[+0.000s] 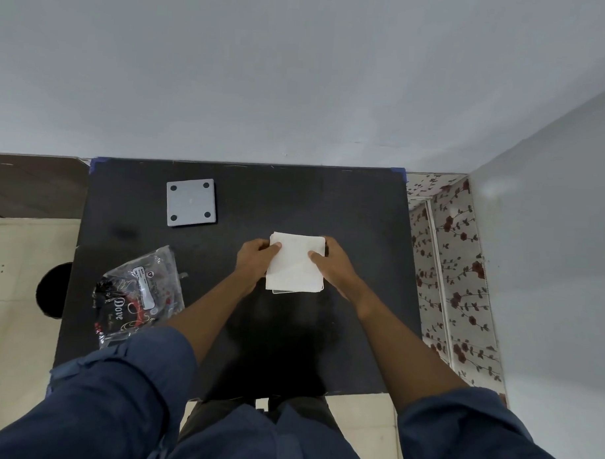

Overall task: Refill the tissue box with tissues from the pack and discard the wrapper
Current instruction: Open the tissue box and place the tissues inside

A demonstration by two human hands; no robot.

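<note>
- Nearest the camera, two rolled-up blue sleeves (124, 388) frame the view, and two bare forearms reach from them over the black table (356, 210).
- One empty clear wrapper (139, 292) lies crumpled on the table, near and to the left of the tissue stack, well apart from it; it carries black and red print with the word "Dove" and a white label. The left sleeve covers its near corner.
- One stack of white tissues (296, 263), square and neat-edged, sits at the middle of the table. A thin clear edge peeks out under its near side; whether that is the tissue box cannot be told.
- The left hand (255, 258) grips the stack's left edge, thumb on top, fingers curled under the side.
- The right hand (331, 261) clamps the stack's right edge in the same way, thumb lying on the top sheet. Both hands hide the stack's side edges.
- One grey square plate (191, 202) with four dark round pads at its corners lies flat beyond the stack and to its left, well apart.
- Left of the stack, off the table, a dark round shape (54, 289) sits on the pale floor.
- Right of the stack, past the table edge, runs a floral-patterned surface (457, 269).
- Farthest, a plain grey wall (299, 74) stands behind the table.
</note>
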